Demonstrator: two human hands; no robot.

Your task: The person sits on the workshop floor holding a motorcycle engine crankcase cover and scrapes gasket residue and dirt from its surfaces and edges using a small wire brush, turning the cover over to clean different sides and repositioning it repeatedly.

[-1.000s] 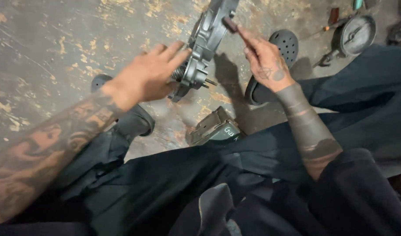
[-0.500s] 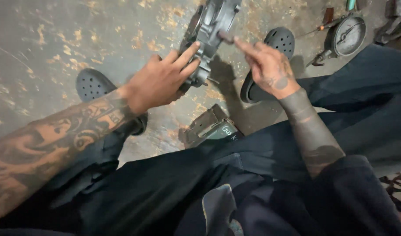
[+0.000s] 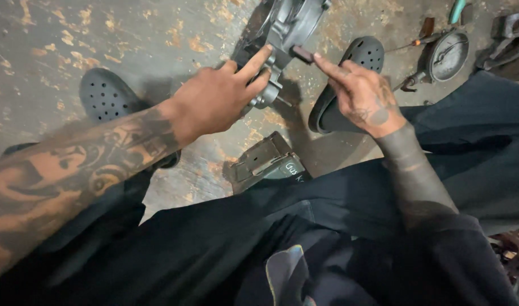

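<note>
Hands are shown at work over a stained concrete floor (image 3: 101, 34), seen from above across the dark-trousered legs of a seated person. A grey cast-metal assembly (image 3: 287, 28) is gripped by the left hand (image 3: 214, 102), whose fingers are wrapped about its lower part while the forefinger lies extended along the casting. A small dark rectangular piece (image 3: 302, 54) is pinched between the fingertips of the right hand (image 3: 361, 96) and is held just beside the casting's edge. Compared with the views half a second and a second before, the assembly is carried higher and further from the body, and the small piece is kept close against it, so the work on the casting is judged to be continuing rather than finished. Black perforated clogs (image 3: 106, 96) are worn on both feet, either side of the hands. A round dial gauge (image 3: 447, 55) lies on the floor at upper right, well apart. Between the feet rests a dark angular metal part (image 3: 265, 161) bearing pale handwritten marks.
</note>
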